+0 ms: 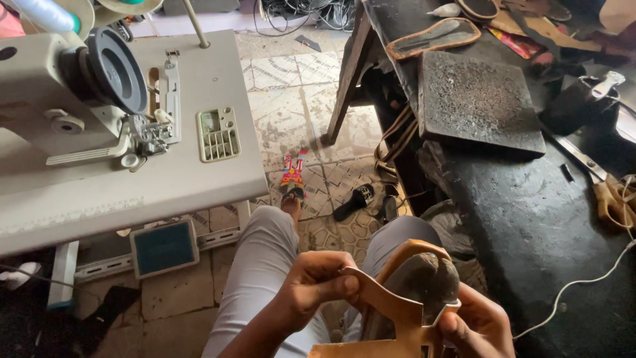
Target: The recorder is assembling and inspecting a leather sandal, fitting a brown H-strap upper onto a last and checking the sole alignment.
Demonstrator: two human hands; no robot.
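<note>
Seated beside a sewing machine (99,99), a person holds a tan leather shoe upper (397,298) over the lap. The left hand (318,282) pinches its strap edge; the right hand (480,325) grips the lower side. The piece seems cut and shaped, draped over a dark form, with no sole yet visible. Its long axis runs away from the person, tip tilted up toward the black workbench (530,219).

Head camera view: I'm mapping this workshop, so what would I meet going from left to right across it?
Sewing machine → grey foot pedal → left hand → tan leather shoe upper → right hand → dark slab on the black workbench → scissors.
</note>
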